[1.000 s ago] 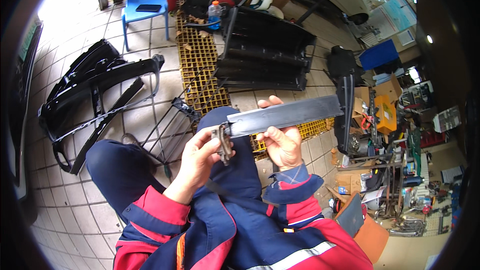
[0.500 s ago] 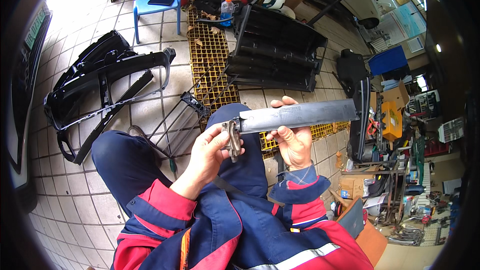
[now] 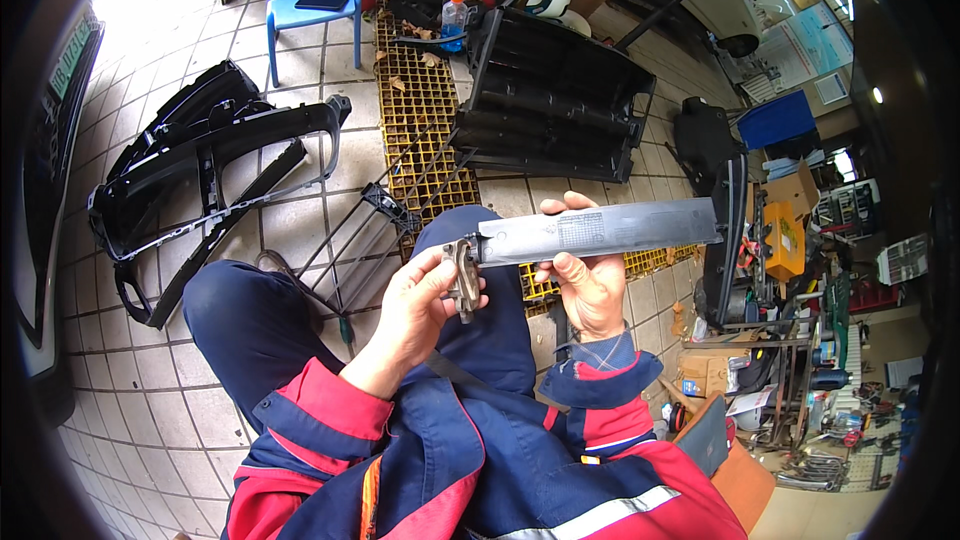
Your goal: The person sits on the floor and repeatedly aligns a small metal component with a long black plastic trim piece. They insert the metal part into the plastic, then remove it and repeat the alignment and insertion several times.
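Over my lap I hold a long, flat grey plastic strip [image 3: 640,227] roughly level, with a fine grid pattern on its upward face. My right hand [image 3: 592,302] is closed round its middle from beneath, thumb at the near edge and fingertips showing beyond the far edge. At the strip's left end, my left hand [image 3: 410,308] grips a small, worn brownish-grey metal piece [image 3: 464,278] between thumb and fingers. This piece touches a dark end fitting of the strip; whether the two are joined I cannot tell.
Black plastic frame parts [image 3: 215,180] lie on the tiled floor at left. A thin black metal stand [image 3: 385,205] is by my knee, near yellow floor grating [image 3: 405,90]. Ahead stand a large black panel [image 3: 555,90] and a blue chair [image 3: 310,0]. Cluttered shelving [image 3: 770,345] fills the right.
The strip's right end has shifted very slightly to the right, and its face has tipped a little. Both hands keep their grips.
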`<state>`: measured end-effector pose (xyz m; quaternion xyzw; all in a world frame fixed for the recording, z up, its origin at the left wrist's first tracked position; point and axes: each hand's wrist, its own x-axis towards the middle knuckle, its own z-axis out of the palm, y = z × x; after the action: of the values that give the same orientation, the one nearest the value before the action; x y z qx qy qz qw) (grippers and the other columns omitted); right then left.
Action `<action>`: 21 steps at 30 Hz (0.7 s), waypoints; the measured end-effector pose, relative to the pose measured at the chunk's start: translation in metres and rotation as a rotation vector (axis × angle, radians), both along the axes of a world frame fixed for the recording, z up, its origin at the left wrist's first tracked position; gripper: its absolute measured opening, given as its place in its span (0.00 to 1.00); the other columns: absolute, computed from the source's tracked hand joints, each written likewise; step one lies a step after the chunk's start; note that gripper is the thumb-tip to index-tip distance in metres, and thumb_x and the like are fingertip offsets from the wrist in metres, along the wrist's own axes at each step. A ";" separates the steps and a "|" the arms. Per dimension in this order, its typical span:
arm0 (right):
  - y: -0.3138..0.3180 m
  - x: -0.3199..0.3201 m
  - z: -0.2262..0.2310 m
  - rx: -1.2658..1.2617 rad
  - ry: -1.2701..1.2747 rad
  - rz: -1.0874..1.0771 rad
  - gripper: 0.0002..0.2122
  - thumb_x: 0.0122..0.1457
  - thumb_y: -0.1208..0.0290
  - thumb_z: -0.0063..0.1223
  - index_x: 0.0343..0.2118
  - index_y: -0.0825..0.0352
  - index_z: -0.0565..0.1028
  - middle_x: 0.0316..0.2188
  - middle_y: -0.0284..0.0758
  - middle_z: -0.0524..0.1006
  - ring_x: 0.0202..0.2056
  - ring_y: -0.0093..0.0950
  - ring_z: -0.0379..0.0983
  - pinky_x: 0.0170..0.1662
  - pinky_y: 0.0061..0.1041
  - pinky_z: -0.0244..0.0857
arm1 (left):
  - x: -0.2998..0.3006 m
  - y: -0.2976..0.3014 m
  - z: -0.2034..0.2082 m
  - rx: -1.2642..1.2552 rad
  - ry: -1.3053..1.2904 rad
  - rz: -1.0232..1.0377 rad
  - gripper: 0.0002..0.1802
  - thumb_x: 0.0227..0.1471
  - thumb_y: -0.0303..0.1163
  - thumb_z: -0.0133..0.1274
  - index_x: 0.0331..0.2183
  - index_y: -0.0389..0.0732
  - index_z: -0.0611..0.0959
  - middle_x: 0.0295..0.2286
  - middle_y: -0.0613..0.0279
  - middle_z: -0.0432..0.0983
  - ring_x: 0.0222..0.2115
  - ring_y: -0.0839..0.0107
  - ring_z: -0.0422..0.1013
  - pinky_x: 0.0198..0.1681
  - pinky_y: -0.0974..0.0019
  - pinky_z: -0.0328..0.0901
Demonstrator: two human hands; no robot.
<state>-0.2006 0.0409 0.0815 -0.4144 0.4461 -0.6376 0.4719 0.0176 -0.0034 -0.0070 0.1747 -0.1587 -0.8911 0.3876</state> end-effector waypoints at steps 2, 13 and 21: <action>0.001 0.000 0.001 0.008 -0.012 0.000 0.33 0.61 0.76 0.69 0.67 0.69 0.65 0.60 0.46 0.74 0.42 0.27 0.81 0.40 0.22 0.81 | 0.000 0.000 0.000 -0.004 -0.006 0.005 0.20 0.69 0.37 0.56 0.55 0.34 0.77 0.43 0.53 0.82 0.44 0.61 0.82 0.50 0.52 0.80; -0.001 -0.002 -0.001 0.010 0.039 -0.022 0.32 0.60 0.77 0.69 0.67 0.69 0.65 0.60 0.46 0.74 0.43 0.27 0.80 0.40 0.21 0.81 | 0.000 0.000 0.000 0.000 -0.001 -0.003 0.20 0.68 0.37 0.56 0.55 0.34 0.77 0.43 0.52 0.83 0.43 0.61 0.82 0.50 0.53 0.79; -0.001 0.001 0.005 0.031 -0.019 0.004 0.32 0.61 0.78 0.67 0.67 0.69 0.65 0.60 0.46 0.74 0.40 0.25 0.80 0.39 0.21 0.80 | -0.001 0.000 -0.001 0.002 -0.004 0.015 0.21 0.68 0.37 0.57 0.55 0.34 0.78 0.43 0.54 0.83 0.43 0.62 0.82 0.49 0.53 0.79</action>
<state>-0.1996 0.0402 0.0862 -0.4019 0.4508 -0.6335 0.4836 0.0169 -0.0032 -0.0076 0.1782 -0.1572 -0.8880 0.3938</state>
